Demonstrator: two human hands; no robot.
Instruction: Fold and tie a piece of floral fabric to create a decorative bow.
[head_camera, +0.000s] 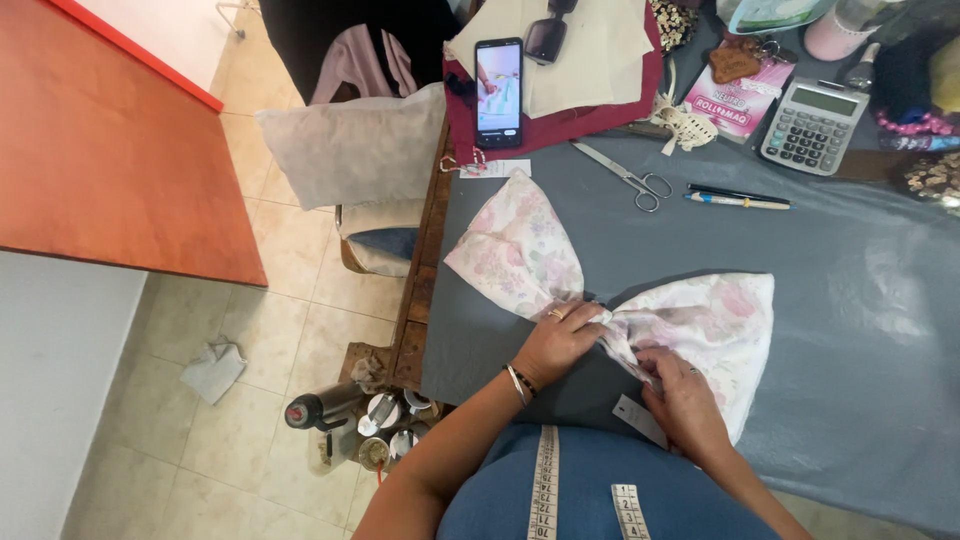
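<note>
A pale floral fabric piece (520, 250) lies on the grey table cover (860, 300), gathered at its middle into a bow shape. My left hand (562, 338) pinches the gathered centre, with a ring and bracelets on it. My right hand (682, 400) grips the fabric's right half just below the pinch, next to a small white tag (636, 418). A measuring tape (545, 480) hangs around my neck over my blue top.
Scissors (625, 178) and two pens (738, 197) lie beyond the fabric. A phone (498, 92) rests on dark red cloth, a calculator (813, 125) at the back right. A cushioned chair (355, 150) and a flask with jars (345, 420) stand at the table's left edge.
</note>
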